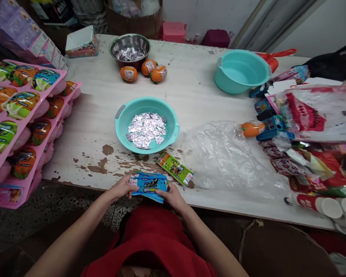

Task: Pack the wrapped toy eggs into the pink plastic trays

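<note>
Both hands hold a small stack of blue printed packets at the front edge of the table. My left hand grips the left end, thumb on top. On the right end, my right hand is closed with its thumb over the face. Just beyond them a green printed packet lies flat on the table. Behind it stands a turquoise basin with many small silvery-white sachets in it. A crumpled clear plastic bag is spread to the right of the green packet.
Pink trays of egg-shaped packs are stacked at left. At the back are a steel bowl of sachets, several orange eggs and an open box. Another basin, mixed packaging and paper cups crowd the right.
</note>
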Available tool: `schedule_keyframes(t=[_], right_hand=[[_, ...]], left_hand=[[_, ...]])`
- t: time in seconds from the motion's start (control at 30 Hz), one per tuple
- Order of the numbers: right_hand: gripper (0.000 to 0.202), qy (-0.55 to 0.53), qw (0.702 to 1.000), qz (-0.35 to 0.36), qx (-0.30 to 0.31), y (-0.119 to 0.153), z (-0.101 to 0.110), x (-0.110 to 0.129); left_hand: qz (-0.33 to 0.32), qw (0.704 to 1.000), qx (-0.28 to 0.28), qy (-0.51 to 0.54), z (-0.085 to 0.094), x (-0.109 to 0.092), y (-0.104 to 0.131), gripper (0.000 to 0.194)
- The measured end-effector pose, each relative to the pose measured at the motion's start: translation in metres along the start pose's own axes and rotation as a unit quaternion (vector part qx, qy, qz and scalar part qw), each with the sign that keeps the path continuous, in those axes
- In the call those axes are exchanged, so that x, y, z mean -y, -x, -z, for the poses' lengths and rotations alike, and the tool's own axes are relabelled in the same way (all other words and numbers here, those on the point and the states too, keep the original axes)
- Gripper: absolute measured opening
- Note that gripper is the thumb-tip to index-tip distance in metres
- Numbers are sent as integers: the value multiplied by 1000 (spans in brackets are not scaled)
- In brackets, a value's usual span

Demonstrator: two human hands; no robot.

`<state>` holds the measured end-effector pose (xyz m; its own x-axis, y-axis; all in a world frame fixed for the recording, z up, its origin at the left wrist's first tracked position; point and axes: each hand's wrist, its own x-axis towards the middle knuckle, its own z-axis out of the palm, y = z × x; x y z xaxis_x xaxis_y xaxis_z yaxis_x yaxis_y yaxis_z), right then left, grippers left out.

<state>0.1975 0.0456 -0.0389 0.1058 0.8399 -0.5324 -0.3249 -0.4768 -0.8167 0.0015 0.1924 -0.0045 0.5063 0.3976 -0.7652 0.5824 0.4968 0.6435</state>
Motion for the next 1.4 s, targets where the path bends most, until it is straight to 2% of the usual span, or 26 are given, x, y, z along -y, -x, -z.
schedule_keyframes(t=[0.07, 0.1, 0.2, 0.27, 0.33, 0.4, 0.43, 0.5, 0.53, 0.6, 0.67, 0.77, 0.87, 1.0, 1.1, 1.17, 1.27, 1.33, 1.4], right_hand=[[52, 33, 999, -3, -41, 8, 3, -10], [51, 50, 996, -4, -71, 10, 5, -13], [42, 144, 968, 45, -201, 15, 18, -13], [35, 249, 913, 117, -302, 18, 34, -7], [35, 345, 847, 163, -369, 19, 53, 0], [38, 404, 814, 162, -386, 17, 70, 4], [40, 429, 803, 156, -383, 14, 76, 5], [49, 478, 784, 137, -371, 5, 82, 7], [56, 500, 777, 123, -362, 0, 83, 8], [69, 525, 778, 86, -334, -12, 83, 9], [74, 526, 794, 62, -297, -22, 82, 9], [73, 513, 812, 79, -266, -31, 84, 6], [71, 502, 815, 112, -268, -33, 89, -2], [68, 504, 811, 129, -266, -31, 92, -7], [72, 528, 794, 125, -274, -30, 87, -1], [76, 553, 774, 109, -287, -31, 81, 7], [68, 579, 755, 84, -296, -33, 74, 19], [64, 586, 753, 82, -289, -34, 73, 26], [65, 591, 752, 88, -280, -34, 73, 30]], left_hand=[[13, 999, 8, -31, -11, 1, -8, 42], [23, 997, -6, -70, -13, 1, -12, 39], [54, 967, -87, -234, -9, 1, -20, 36], [55, 930, -150, -332, -5, -6, -19, 39], [13, 874, -233, -426, -9, -18, -18, 37], [-77, 810, -287, -505, -27, -37, -25, 31], [-126, 795, -283, -521, -41, -47, -32, 29], [-185, 809, -228, -509, -72, -67, -52, 31], [-182, 824, -202, -497, -87, -76, -64, 33], [-129, 848, -186, -479, -111, -90, -86, 39], [-69, 859, -193, -469, -125, -97, -100, 44], [-42, 858, -198, -471, -129, -100, -105, 46], [-36, 861, -194, -470, -129, -102, -102, 42], [5, 897, -170, -408, -130, -106, -105, 48], [-14, 901, -147, -408, -132, -104, -105, 31], [-50, 888, -167, -426, -134, -99, -103, 22], [-98, 861, -234, -442, -136, -91, -101, 25], [-94, 860, -251, -434, -134, -87, -103, 24], [-67, 873, -244, -416, -129, -87, -109, 20]])
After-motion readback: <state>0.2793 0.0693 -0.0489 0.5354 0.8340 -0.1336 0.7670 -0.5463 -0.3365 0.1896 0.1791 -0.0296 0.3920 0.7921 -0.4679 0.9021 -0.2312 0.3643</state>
